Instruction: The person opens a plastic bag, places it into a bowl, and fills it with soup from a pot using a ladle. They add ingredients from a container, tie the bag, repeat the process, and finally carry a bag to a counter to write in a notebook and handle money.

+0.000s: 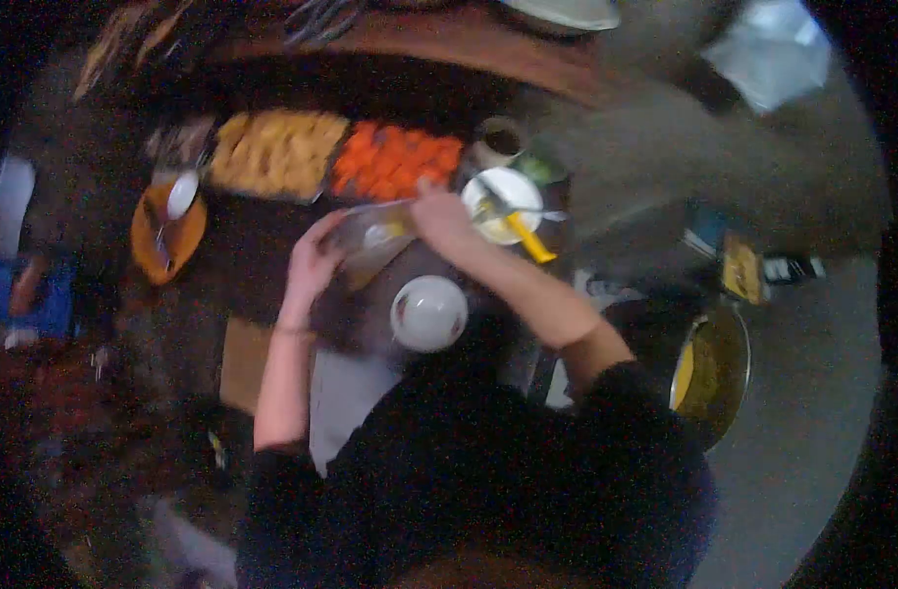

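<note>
Between my two hands is a clear see-through container (372, 236), tilted and blurred, with something pale and yellowish in it. My left hand (316, 257) grips its left end with curled fingers. At its right end is my right hand (437, 218), fingers closed on it and partly hidden. Just below them sits a white round bowl or lidded cup (429, 314). Close to my right hand stands a white plate (488, 191) with a yellow-handled knife (529, 236) lying across it. Beyond my hands are a tray of orange pieces (395, 162) and a tray of yellow pieces (277, 157).
An orange oval dish (164, 236) holding a white spoon (182, 194) is at the left. A dark-mouthed cup (498, 140) stands behind the plate. At the right is a metal pot (732, 393) with yellow contents. A wooden shelf (420, 49) runs along the back.
</note>
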